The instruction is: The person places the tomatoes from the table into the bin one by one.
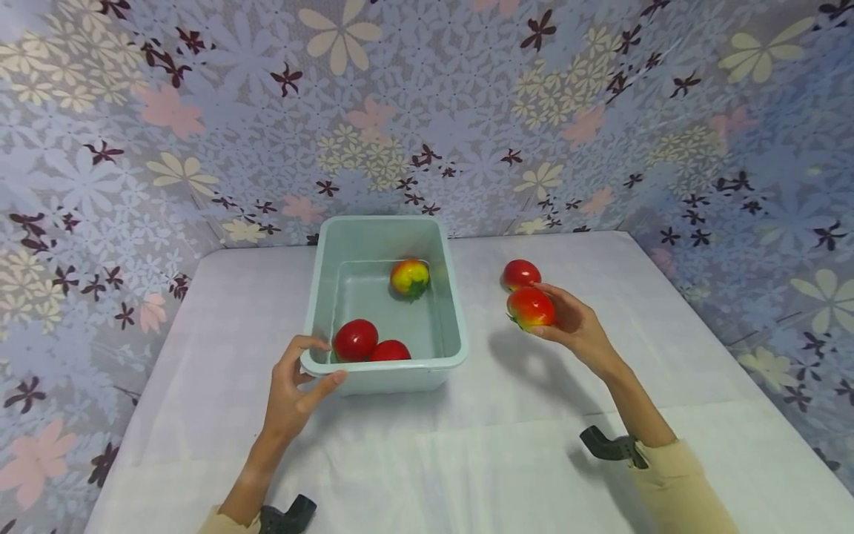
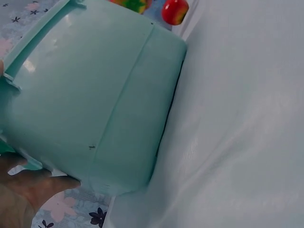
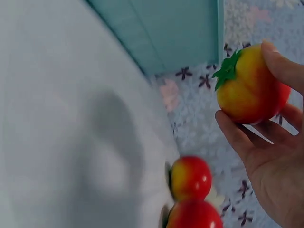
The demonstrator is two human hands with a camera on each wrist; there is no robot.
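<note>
My left hand (image 1: 290, 389) grips the near left corner of a pale green plastic bin (image 1: 456, 326), fingers over the left rim and thumb at the front rim. The left wrist view shows the bin's outer wall (image 2: 95, 95) and part of that hand (image 2: 28, 190). My right hand (image 1: 580, 334) holds a red and yellow tomato (image 1: 530, 307) with a green leafy top, raised above the table right of the bin. Inside the bin lie a yellow-red tomato (image 1: 409, 277) at the back right and two red ones (image 1: 356, 340) at the front left.
A red tomato (image 1: 521, 274) lies on the white-covered table (image 1: 467, 460) behind the held one. In the right wrist view, two tomatoes (image 3: 191, 178) rest there side by side. A flower-patterned wall covering (image 1: 467, 111) rises along the table's back and sides.
</note>
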